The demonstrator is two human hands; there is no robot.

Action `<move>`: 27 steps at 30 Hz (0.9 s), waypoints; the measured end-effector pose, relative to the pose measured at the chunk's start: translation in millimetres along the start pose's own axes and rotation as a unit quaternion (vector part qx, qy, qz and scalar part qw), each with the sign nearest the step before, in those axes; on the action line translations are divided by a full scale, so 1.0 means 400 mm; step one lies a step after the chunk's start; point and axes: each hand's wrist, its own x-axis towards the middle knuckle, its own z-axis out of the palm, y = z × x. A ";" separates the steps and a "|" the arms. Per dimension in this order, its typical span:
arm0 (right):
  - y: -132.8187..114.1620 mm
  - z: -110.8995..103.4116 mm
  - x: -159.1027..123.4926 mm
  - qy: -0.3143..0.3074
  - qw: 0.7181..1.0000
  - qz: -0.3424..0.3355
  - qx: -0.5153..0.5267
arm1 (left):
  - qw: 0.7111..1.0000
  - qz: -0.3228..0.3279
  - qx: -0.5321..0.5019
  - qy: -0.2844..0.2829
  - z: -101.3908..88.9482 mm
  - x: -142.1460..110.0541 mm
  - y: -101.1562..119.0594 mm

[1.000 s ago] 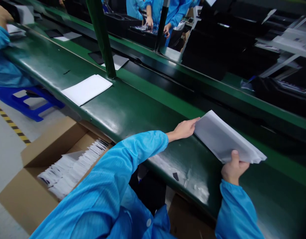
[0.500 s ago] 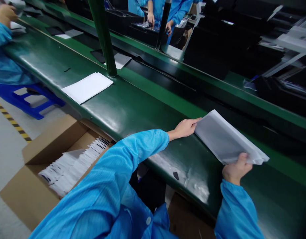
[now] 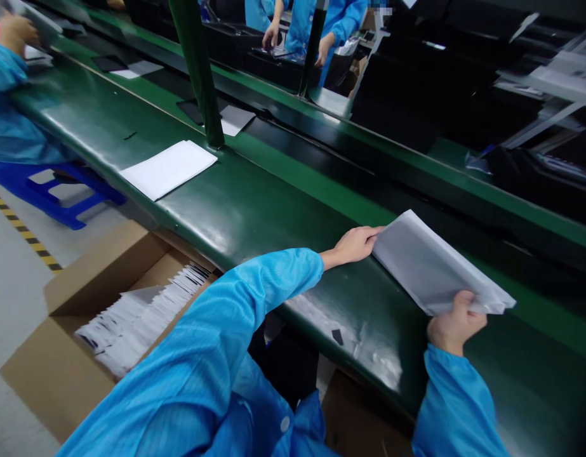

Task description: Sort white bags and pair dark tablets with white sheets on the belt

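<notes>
A stack of white sheets (image 3: 430,266) is held tilted just above the green workbench (image 3: 254,209). My left hand (image 3: 354,244) grips the stack's near-left corner. My right hand (image 3: 452,327) grips its lower right edge, thumb on top. Both sleeves are bright blue. A single white sheet (image 3: 167,168) lies flat on the bench to the left.
An open cardboard box (image 3: 83,317) of white packets sits on the floor at lower left. A green post (image 3: 200,70) rises from the bench. Dark and white pieces ride the black conveyor (image 3: 283,139) behind. Other people in blue work at far left (image 3: 7,95) and across (image 3: 302,32).
My right hand has shifted slightly right along the stack's edge and the stack has tilted a little. My left hand has stayed put.
</notes>
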 end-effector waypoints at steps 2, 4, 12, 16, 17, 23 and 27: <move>-0.006 0.006 -0.006 0.039 0.999 -0.012 0.001 | 1.000 0.000 0.020 -0.003 -0.003 0.000 0.004; -0.009 0.008 -0.010 0.033 0.999 -0.021 0.006 | 0.999 0.000 0.037 -0.002 -0.006 -0.001 0.008; -0.013 -0.044 0.012 0.051 0.954 -0.279 -0.096 | 0.998 0.023 0.040 -0.051 -0.009 -0.015 0.029; -0.031 -0.047 0.015 0.054 0.941 -0.300 -0.149 | 0.997 0.028 0.038 -0.067 -0.011 -0.024 0.039; -0.034 -0.044 0.014 0.059 0.937 -0.308 -0.153 | 0.997 0.028 0.035 -0.068 -0.012 -0.026 0.040; -0.031 -0.035 0.008 0.078 0.920 -0.363 -0.130 | 0.992 0.128 -0.003 -0.016 -0.008 -0.038 0.046; -0.027 -0.040 -0.002 0.099 0.908 -0.385 -0.131 | 0.983 0.174 0.052 -0.004 0.004 -0.044 0.050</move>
